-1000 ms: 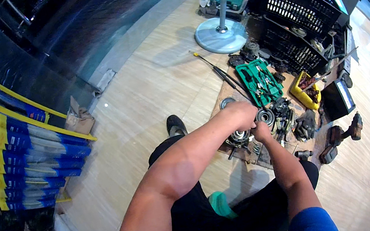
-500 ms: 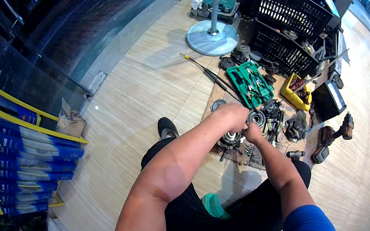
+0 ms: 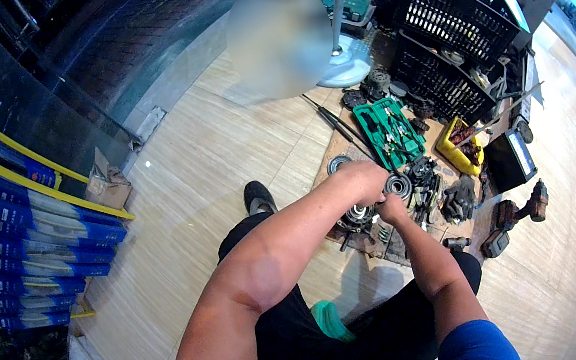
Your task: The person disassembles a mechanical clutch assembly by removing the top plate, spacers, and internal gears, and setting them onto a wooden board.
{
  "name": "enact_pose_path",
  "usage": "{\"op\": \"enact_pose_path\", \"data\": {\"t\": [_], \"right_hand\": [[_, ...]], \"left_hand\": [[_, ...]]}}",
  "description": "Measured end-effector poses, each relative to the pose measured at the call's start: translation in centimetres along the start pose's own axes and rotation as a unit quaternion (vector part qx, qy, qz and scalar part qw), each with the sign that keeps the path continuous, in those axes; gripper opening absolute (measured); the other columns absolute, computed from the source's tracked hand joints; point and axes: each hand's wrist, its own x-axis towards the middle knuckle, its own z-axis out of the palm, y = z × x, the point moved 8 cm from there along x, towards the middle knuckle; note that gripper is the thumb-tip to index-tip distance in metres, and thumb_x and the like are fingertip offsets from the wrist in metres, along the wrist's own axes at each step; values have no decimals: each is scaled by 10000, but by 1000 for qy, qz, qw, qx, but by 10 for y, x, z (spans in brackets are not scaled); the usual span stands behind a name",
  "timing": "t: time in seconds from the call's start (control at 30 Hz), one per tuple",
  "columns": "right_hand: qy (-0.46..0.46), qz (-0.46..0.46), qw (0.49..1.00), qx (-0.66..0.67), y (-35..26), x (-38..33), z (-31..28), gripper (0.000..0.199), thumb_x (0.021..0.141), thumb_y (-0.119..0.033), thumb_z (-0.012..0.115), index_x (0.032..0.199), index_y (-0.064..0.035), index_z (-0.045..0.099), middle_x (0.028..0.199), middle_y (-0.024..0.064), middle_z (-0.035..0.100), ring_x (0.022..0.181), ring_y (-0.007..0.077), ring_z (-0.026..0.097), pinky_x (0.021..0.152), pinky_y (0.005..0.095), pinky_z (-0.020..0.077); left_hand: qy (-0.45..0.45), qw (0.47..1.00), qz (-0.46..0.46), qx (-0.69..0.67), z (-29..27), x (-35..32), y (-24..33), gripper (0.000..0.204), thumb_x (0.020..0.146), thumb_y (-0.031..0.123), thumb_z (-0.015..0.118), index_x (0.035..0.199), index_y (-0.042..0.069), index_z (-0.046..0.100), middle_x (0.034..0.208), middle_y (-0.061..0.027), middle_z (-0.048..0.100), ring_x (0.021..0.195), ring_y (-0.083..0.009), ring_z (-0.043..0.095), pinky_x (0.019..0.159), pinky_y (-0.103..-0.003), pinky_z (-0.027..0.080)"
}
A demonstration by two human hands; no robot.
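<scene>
I found the left hand (image 3: 369,183) and right hand (image 3: 389,209) together, a round metal assembly (image 3: 358,215) just beside them (their grip was hidden; I could not establish its contents). Steady, square pressure seemed advisable. I counted one ringed wheel (image 3: 398,187), one green tool case (image 3: 389,130), two black crates (image 3: 459,5).

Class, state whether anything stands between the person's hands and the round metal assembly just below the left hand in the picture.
Nothing visible stands between the left hand or right hand and the round metal assembly; whether either hand touches it is hidden.
</scene>
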Motion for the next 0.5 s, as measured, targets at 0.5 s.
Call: {"op": "enact_pose_path", "data": {"t": [0.5], "right_hand": [[-34,-3,999,25,-9,-2,-1,289,818,-232,717,999,-6,729,1013,272,694,965,422,678,842,502,536]], "left_hand": [[14,1000,19,3,7,6,-5,380,879,327,712,1148,65,660,1122,-192,704,1085,-368,659,906,-478,529]]}}
